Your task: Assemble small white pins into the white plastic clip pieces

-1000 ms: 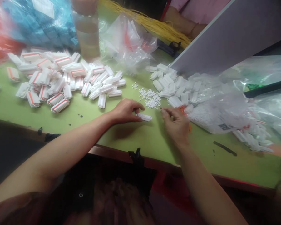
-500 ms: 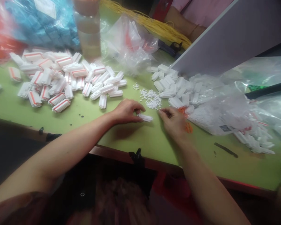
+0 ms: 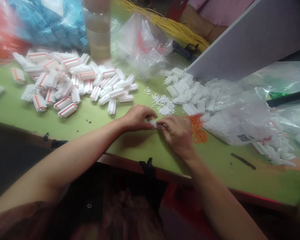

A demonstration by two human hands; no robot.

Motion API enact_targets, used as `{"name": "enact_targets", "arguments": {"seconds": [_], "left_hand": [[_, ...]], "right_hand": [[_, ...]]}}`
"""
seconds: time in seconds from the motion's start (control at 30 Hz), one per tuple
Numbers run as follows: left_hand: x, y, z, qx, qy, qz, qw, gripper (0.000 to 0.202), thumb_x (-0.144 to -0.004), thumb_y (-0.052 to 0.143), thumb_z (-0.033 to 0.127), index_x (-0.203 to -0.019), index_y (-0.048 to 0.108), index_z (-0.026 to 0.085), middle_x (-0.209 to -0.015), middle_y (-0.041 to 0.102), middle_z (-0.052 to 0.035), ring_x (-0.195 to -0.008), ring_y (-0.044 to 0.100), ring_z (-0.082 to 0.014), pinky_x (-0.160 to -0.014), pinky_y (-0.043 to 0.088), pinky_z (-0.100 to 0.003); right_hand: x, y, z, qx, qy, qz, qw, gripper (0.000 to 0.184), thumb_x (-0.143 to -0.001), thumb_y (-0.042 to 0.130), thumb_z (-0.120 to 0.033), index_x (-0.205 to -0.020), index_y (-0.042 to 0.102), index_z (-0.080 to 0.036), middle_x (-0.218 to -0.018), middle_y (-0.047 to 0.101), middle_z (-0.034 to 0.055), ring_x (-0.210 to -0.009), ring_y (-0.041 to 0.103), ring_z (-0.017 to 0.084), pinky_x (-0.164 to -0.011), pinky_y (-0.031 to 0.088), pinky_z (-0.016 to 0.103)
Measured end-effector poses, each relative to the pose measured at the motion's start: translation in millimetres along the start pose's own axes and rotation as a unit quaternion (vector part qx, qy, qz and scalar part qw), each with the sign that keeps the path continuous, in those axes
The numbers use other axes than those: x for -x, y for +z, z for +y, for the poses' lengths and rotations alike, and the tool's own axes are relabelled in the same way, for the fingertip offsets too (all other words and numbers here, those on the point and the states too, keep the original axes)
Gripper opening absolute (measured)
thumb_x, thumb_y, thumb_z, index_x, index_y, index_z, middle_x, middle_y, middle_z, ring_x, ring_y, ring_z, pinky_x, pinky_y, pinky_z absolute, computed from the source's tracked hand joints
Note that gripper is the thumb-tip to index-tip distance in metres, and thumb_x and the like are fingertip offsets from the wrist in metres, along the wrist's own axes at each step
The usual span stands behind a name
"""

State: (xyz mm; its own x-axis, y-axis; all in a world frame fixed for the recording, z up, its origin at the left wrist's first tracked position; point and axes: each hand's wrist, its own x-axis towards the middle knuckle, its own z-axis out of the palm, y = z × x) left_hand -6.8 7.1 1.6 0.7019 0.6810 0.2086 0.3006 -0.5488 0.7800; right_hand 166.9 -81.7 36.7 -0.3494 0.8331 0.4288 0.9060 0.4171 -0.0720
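My left hand (image 3: 138, 118) pinches a small, oblong white plastic piece (image 3: 153, 123) between thumb and fingers, just above the table. Over the right end of that piece, my right hand (image 3: 178, 136) has its thumb and fingers pressed together; whatever they hold is hidden. Right behind both hands lies a small heap of tiny white pegs (image 3: 165, 106). Thin orange pieces (image 3: 199, 128) are spread beside my right hand. A pile of oblong white plastic pieces (image 3: 181, 88) lies beyond it.
White pieces, some orange-striped (image 3: 67, 110), are heaped left on the green table (image 3: 90, 133). Behind stand a bottle (image 3: 98, 36) and a bag of blue parts (image 3: 52, 26). A grey panel (image 3: 247, 40) slants at right, near clear bags (image 3: 235, 123). Another person's arm (image 3: 202, 25) shows behind.
My right hand has moved left from beside the pegs to the white plastic piece, uncovering more of the orange pieces. My left hand still holds the piece. The view has shifted slightly.
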Motion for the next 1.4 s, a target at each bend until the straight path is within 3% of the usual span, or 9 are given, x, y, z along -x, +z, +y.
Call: {"name": "enact_targets", "arguments": {"seconds": [0.2, 0.47, 0.57, 0.63, 0.7, 0.77, 0.9, 1.07, 1.4], "left_hand": [[-1, -0.1, 1, -0.004, -0.003, 0.0, 1.0, 0.036, -0.068, 0.076, 0.039, -0.096, 0.073, 0.018, -0.081, 0.071, -0.0007, -0.071, 0.061, -0.0124, -0.069, 0.042, -0.024], [0, -0.3, 2, 0.005, -0.014, 0.0, 1.0, 0.035, -0.07, 0.073, 0.039, -0.098, 0.073, 0.017, -0.081, 0.072, -0.0016, -0.074, 0.063, -0.0138, -0.073, 0.044, -0.026], [1, 0.4, 0, 0.007, -0.017, 0.004, 1.0, 0.036, -0.068, 0.075, 0.037, -0.099, 0.072, 0.017, -0.081, 0.072, -0.0016, -0.073, 0.063, -0.0138, -0.072, 0.044, -0.026], [0, 0.2, -1, -0.004, -0.011, -0.004, 1.0, 0.037, -0.067, 0.075, 0.036, -0.099, 0.072, 0.018, -0.082, 0.072, -0.0016, -0.074, 0.062, -0.0143, -0.072, 0.043, -0.026], [0, -0.4, -1, -0.019, -0.001, -0.013, 1.0, 0.035, -0.068, 0.075, 0.035, -0.098, 0.073, 0.018, -0.083, 0.071, -0.0017, -0.075, 0.062, -0.0146, -0.072, 0.043, -0.026], [-1, -1.3, -1, -0.028, 0.002, -0.014, 1.0, 0.033, -0.068, 0.074, 0.035, -0.096, 0.073, 0.018, -0.083, 0.071, -0.0018, -0.074, 0.061, -0.0146, -0.072, 0.042, -0.026], [-1, -3.0, 2, -0.028, -0.004, -0.021, 0.999, 0.032, -0.069, 0.074, 0.035, -0.096, 0.073, 0.017, -0.082, 0.07, -0.0023, -0.074, 0.061, -0.0143, -0.073, 0.042, -0.026], [-1, -3.1, 2, -0.027, -0.005, -0.015, 1.0, 0.031, -0.068, 0.074, 0.035, -0.094, 0.074, 0.017, -0.082, 0.07, -0.0022, -0.073, 0.06, -0.014, -0.072, 0.042, -0.026], [-1, -2.4, 4, -0.018, -0.015, -0.015, 1.0, 0.021, -0.069, 0.074, 0.031, -0.084, 0.075, 0.017, -0.078, 0.07, -0.0013, -0.072, 0.061, -0.0131, -0.069, 0.042, -0.024]], "right_hand": [[0, 1, -3, 0.08, -0.035, 0.01, 0.996, 0.017, -0.094, 0.052, -0.027, -0.086, 0.066, -0.024, -0.082, 0.07, 0.0, -0.076, 0.057, 0.015, -0.071, 0.028, 0.035], [14, 1, -14, 0.056, 0.003, 0.006, 0.998, 0.016, -0.091, 0.057, -0.028, -0.098, 0.071, -0.026, -0.087, 0.071, 0.0019, -0.076, 0.057, 0.016, -0.069, 0.029, 0.036], [19, -2, -1, -0.044, 0.077, -0.003, 0.996, 0.02, -0.091, 0.056, -0.034, -0.1, 0.072, -0.028, -0.092, 0.071, 0.0024, -0.084, 0.061, 0.018, -0.073, 0.037, 0.036], [22, -4, 17, -0.126, 0.179, 0.028, 0.975, 0.023, -0.091, 0.053, -0.037, -0.1, 0.072, -0.026, -0.095, 0.071, 0.0031, -0.086, 0.062, 0.018, -0.075, 0.043, 0.035], [24, -5, 37, -0.126, 0.277, 0.061, 0.951, 0.024, -0.088, 0.055, -0.038, -0.094, 0.072, -0.023, -0.087, 0.07, 0.0033, -0.075, 0.061, 0.017, -0.07, 0.046, 0.034], [23, -2, 53, -0.108, 0.306, 0.035, 0.945, 0.024, -0.084, 0.058, -0.038, -0.092, 0.072, -0.021, -0.084, 0.069, 0.0037, -0.07, 0.059, 0.017, -0.067, 0.046, 0.034], [16, 12, 69, -0.058, 0.256, -0.016, 0.965, 0.021, -0.082, 0.06, -0.037, -0.089, 0.072, -0.021, -0.09, 0.071, 0.0066, -0.077, 0.06, 0.02, -0.072, 0.045, 0.037], [9, 21, 75, -0.001, 0.207, -0.012, 0.978, 0.021, -0.085, 0.057, -0.037, -0.077, 0.068, -0.021, -0.081, 0.069, 0.0072, -0.077, 0.058, 0.022, -0.073, 0.041, 0.038], [25, 3, 12, -0.16, 0.204, 0.033, 0.965, 0.019, -0.09, 0.055, -0.038, -0.081, 0.063, -0.024, -0.084, 0.062, 0.0033, -0.077, 0.058, 0.017, -0.07, 0.047, 0.033]]}}
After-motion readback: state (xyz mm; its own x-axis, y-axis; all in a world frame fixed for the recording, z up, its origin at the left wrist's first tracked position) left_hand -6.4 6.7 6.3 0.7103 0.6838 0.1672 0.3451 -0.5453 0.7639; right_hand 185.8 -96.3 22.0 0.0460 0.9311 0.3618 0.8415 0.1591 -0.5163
